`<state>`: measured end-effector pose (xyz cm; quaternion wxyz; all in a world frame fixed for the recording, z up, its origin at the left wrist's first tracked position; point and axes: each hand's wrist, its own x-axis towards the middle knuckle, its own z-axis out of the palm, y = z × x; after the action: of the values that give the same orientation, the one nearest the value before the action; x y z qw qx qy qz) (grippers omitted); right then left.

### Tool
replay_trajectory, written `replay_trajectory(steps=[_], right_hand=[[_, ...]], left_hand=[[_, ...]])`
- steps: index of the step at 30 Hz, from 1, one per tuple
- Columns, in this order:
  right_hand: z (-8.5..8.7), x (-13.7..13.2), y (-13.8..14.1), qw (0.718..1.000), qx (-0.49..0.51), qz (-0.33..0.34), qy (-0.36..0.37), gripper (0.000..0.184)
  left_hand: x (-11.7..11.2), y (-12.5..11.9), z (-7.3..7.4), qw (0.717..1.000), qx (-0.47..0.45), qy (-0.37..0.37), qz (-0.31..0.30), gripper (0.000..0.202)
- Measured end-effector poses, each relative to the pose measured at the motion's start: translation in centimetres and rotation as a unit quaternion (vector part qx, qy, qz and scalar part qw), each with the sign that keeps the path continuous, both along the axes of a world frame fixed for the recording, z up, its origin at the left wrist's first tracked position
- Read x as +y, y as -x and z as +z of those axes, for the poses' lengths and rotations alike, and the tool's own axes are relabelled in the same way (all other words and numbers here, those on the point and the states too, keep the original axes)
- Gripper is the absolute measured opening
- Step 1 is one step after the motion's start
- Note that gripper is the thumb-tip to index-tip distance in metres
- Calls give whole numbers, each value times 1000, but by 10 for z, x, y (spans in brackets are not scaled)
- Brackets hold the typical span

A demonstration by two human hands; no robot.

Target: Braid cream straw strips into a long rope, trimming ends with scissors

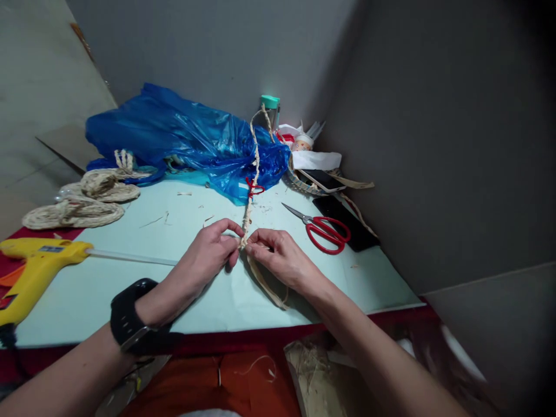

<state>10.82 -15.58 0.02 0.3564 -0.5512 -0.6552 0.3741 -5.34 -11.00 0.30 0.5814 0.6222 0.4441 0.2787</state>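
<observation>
A pale braided cord of plant fibre runs from my fingers up over the table toward the blue plastic bag. A red string is tied around it partway along. My left hand pinches the cord's near end from the left, a black watch on its wrist. From the right, my right hand closes thumb and fingers on the same end, the two hands nearly touching. Below them a loose flat fibre strand curves down to the tabletop. The fingertips hide the spot where strands and braid meet.
Red-handled scissors lie right of my hands, beside a black phone. At left are a yellow glue gun and woven sandals. The blue plastic bag and a basket stand at the back. Dark walls close in the table.
</observation>
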Motion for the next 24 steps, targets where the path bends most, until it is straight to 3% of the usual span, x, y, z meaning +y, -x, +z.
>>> replay_trajectory(steps=[8,13,18,21,24], right_hand=[[-1,-1,0,999,25,-11,20,20],[0,0,-1,999,26,3,25,23],[2,-1,-1,998,52,1,37,24],[1,-2,-1,996,74,-3,46,23],[0,-2,-2,995,87,-1,51,23]], left_hand=[[-2,4,2,998,-9,19,-66,12],[-1,5,6,996,7,-9,-88,7],[-1,2,6,987,92,-111,-74,13],[-7,-3,5,961,177,-208,-46,13],[-13,-9,7,936,258,-239,-23,13]])
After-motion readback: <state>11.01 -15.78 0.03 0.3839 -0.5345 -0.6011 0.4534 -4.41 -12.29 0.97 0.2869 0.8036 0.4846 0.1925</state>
